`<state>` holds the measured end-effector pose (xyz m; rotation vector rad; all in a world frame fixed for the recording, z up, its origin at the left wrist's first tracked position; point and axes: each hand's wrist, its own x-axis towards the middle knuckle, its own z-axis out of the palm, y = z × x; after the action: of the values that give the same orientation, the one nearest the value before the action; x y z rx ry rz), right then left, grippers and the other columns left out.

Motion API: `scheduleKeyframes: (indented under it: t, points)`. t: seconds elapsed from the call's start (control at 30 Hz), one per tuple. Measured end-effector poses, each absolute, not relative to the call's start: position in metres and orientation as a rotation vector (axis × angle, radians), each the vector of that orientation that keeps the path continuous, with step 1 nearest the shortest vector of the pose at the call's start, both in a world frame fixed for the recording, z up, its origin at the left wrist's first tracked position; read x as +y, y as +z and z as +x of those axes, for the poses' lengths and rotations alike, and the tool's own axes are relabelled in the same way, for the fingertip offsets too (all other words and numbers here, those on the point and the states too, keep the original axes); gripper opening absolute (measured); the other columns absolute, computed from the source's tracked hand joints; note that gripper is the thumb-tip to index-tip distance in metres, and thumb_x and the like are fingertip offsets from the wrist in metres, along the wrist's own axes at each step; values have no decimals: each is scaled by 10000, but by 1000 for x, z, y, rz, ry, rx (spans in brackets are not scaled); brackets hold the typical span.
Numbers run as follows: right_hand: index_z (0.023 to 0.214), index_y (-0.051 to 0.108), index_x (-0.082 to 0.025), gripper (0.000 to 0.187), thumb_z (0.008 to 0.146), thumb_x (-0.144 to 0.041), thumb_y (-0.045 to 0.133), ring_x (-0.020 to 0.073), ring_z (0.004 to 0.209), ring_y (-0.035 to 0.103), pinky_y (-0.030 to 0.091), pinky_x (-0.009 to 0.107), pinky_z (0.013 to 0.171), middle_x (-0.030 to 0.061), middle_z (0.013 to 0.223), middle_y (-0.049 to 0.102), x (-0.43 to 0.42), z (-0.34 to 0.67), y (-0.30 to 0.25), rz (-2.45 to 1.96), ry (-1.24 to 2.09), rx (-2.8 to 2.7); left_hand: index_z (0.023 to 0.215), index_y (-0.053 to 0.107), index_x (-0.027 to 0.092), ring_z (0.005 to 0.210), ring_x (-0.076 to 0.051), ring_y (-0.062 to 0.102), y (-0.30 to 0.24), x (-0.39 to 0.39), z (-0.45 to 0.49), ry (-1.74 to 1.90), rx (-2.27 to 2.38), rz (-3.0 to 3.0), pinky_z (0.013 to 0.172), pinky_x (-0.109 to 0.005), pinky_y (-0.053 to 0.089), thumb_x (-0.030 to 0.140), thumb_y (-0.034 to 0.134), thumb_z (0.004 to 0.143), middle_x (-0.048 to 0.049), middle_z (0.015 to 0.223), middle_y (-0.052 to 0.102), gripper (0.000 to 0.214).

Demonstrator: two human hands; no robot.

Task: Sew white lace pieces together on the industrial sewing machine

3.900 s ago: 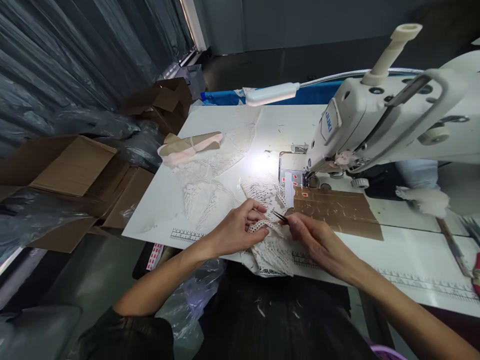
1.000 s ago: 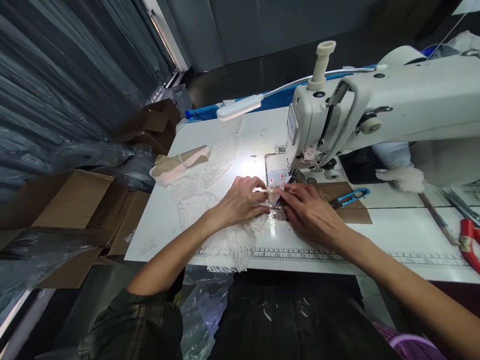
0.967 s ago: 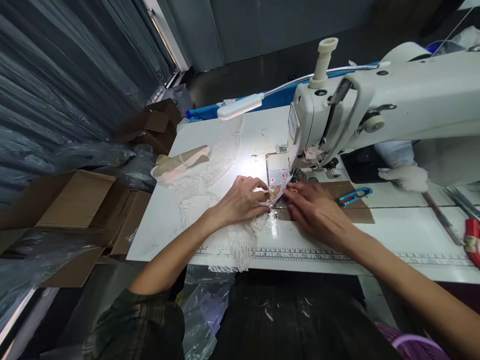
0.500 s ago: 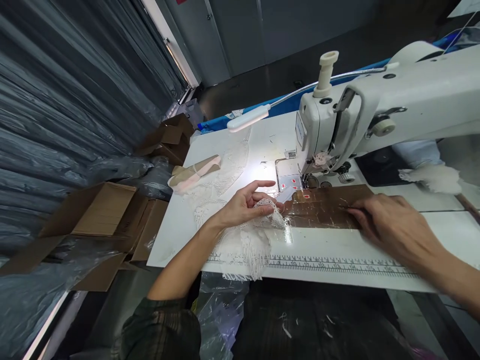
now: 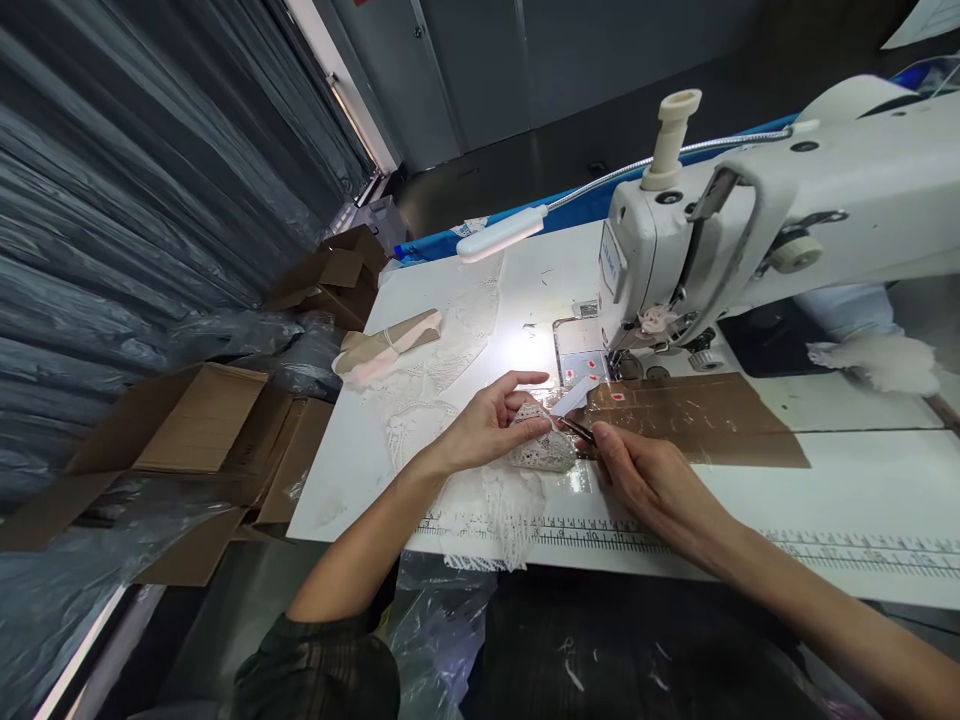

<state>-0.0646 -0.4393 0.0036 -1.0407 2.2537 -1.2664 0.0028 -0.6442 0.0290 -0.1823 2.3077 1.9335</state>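
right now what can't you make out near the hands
Head view.
The dark tool in the right hand: just its tip shows, the hand hides the rest.
The lace under the left hand: partly covered by it.
The sewing machine: needle lost in shadow under its head, right end cut by the frame edge.

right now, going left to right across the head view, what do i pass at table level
open cardboard box → tan tied bundle → left hand pinching lace → dark pointed tool → right hand holding it → white fluffy heap
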Motion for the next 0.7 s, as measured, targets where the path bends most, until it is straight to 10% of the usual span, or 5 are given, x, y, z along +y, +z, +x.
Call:
scheduleKeyframes:
  t: [0.7]
  points:
    - [662, 456, -228, 421, 941, -509, 310, 134, 459, 378, 248, 251, 500, -31, 507, 450, -466, -60, 4, -958, -1142, 2455, 1364, 404, 178, 637, -69, 561, 27, -643, 4, 2050, 2216, -195, 536, -180, 386, 292, 693, 814, -34, 884, 669, 631]
